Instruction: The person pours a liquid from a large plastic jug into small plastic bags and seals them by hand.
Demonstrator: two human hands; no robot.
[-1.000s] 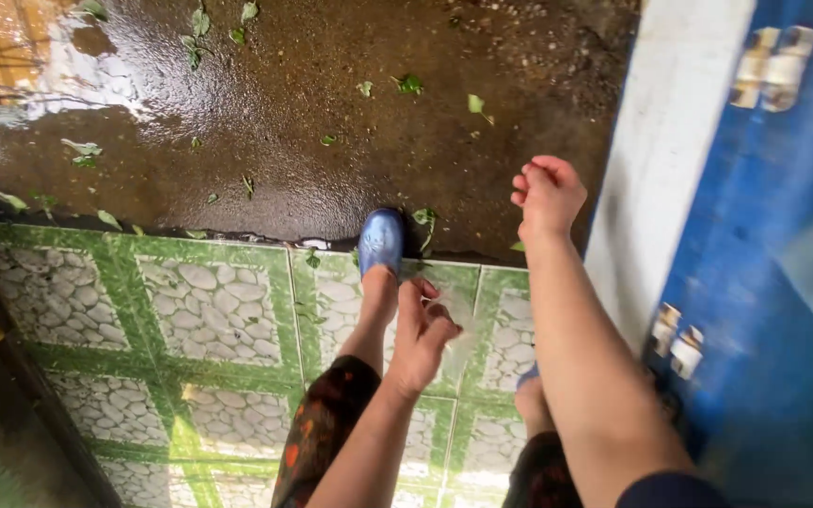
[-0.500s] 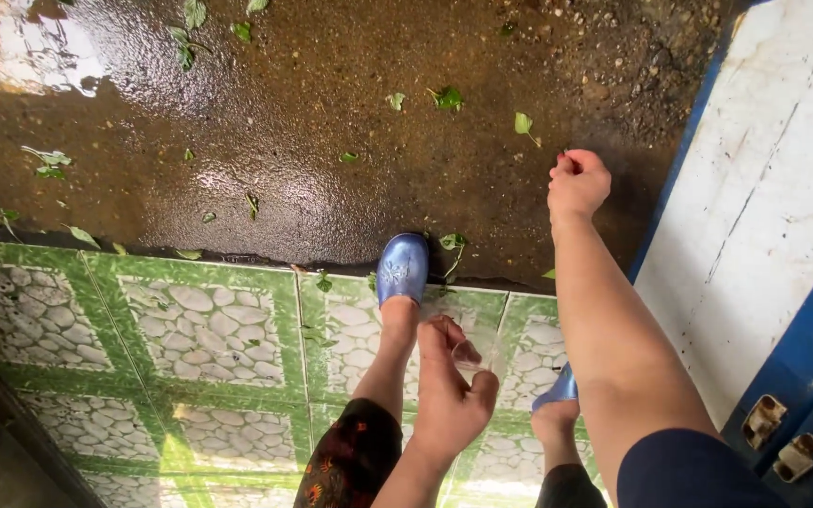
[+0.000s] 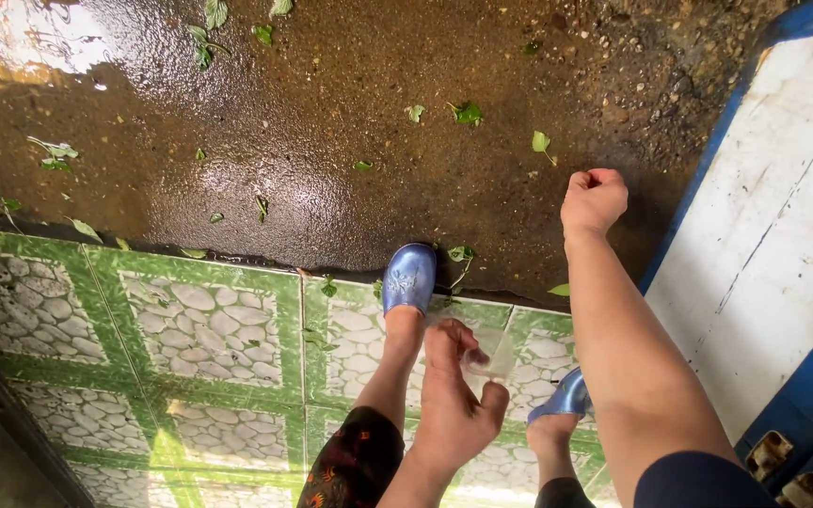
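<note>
My left hand is low in the middle of the head view, above my left leg. Its fingertips pinch a small see-through piece, perhaps thin plastic. My right hand is stretched forward at the right, curled into a fist over the wet ground next to the white wall; nothing shows inside it. My left foot in a shiny blue shoe stands at the edge of the tiled step. The other blue shoe is further back, partly hidden by my right arm.
A green and white pebble-pattern tiled step ends at wet brown ground strewn with small green leaves. A white wall with blue trim rises at the right. A blue door with metal hinges is at the bottom right.
My right hand has closed from loosely spread fingers into a fist. My left hand has curled in around the clear piece. The view has shifted, so the white wall fills more of the right side.
</note>
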